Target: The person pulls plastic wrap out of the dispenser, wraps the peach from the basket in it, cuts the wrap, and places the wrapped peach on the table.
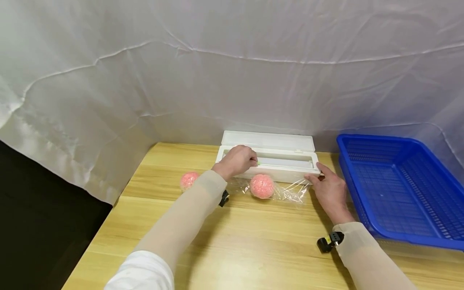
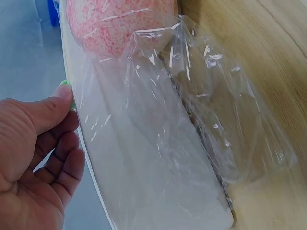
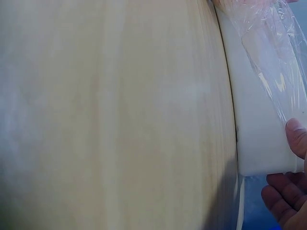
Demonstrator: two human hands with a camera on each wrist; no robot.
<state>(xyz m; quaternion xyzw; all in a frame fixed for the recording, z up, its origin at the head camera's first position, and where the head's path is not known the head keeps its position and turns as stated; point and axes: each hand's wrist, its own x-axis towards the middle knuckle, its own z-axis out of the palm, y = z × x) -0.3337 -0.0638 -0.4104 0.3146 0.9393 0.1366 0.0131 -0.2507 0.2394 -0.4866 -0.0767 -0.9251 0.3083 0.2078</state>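
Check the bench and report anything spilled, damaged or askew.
Nothing looks spilled or damaged. Only the film looks untidy: it lies wrinkled and loose beside the right ball, bunched rather than flat, along the front of the box.

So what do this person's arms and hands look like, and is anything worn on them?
The left hand and right hand are ungloved. A plain beige sleeve covers each forearm, and a white sleeve shows further up the left arm. A small black device sits at each wrist, the left one partly hidden. I see no cables.
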